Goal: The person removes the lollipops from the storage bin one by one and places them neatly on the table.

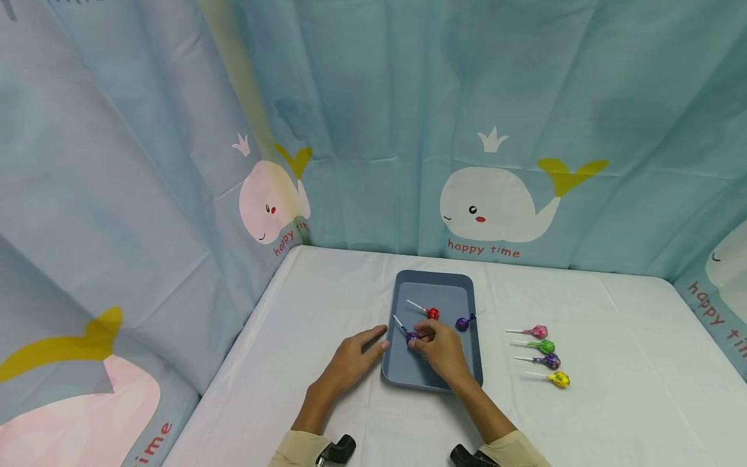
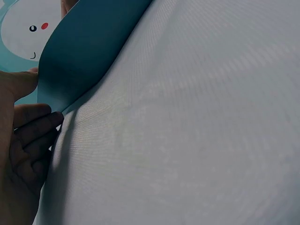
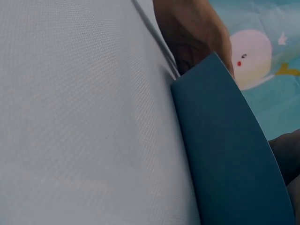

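Note:
A grey-blue tray [image 1: 432, 388] lies on the white table. My right hand [image 1: 441, 353] reaches over its front right rim and pinches a purple-wrapped lollipop [image 1: 412, 336] between thumb and fingers; the white stick points to the far left. My left hand [image 1: 347, 363] rests at the tray's left edge, thumb and fingertips touching the rim. In the left wrist view, the loosely bent fingers [image 2: 37, 126] lie against the tray's wall [image 2: 89, 47]. Farther back in the tray are a red lollipop [image 1: 433, 313] and, near the right rim, another purple one [image 1: 462, 323].
Right of the tray, a pink lollipop [image 1: 539, 331], a green lollipop [image 1: 545, 347], a dark purple lollipop [image 1: 551, 361] and a yellow lollipop [image 1: 561, 379] form a column, sticks toward the left. A blue whale-print curtain [image 1: 373, 194] hangs behind and beside the table.

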Motion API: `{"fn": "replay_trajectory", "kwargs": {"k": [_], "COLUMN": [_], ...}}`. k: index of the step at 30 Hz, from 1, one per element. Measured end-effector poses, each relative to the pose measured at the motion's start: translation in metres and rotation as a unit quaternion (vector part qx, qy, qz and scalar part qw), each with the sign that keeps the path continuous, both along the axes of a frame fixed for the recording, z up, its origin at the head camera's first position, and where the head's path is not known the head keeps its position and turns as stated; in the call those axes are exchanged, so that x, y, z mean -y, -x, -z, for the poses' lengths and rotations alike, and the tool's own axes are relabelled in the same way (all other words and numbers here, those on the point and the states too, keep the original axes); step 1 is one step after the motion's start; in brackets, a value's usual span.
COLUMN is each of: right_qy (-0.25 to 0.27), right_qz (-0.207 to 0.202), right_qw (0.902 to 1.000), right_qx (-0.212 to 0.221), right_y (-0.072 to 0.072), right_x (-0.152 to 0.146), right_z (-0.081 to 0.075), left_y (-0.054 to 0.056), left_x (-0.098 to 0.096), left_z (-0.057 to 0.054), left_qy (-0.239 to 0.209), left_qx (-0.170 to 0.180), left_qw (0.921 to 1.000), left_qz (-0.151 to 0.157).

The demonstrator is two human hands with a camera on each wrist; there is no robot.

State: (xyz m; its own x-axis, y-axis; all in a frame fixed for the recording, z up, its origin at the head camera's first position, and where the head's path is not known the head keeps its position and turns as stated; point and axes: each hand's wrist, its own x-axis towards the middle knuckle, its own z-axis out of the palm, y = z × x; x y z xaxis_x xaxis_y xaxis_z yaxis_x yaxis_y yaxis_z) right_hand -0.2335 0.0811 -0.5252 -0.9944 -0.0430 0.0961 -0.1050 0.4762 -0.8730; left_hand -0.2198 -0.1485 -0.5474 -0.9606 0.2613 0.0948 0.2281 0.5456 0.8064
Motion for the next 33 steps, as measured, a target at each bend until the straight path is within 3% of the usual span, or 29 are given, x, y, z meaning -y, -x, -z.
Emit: {"fn": "replay_trajectory", "kwargs": {"k": [9,19,33], "right_qy": [0.014,0.078,0.013], "right_qz": [0.010,0.031,0.067], "right_qw": [0.9998,0.9962,0.9975], "right_qx": [-0.004,0.023,-0.015], "right_y": [-0.002,-0.009,-0.023], "right_x": [-0.002,-0.016,-0.049], "right_z": [0.002,-0.008,-0.029], "left_y": [0.001,0.000,0.000], "left_x": [-0.001,0.000,0.000], "left_z": [0.004,0.002,0.001], "left_qy": [0.007,0.001,0.007], "left_qx": [-0.004,-0.001,0.004], "left_qw": [1.0000,1.0000,1.0000], "left_qz": [-0.003,-0.002,0.000]}}
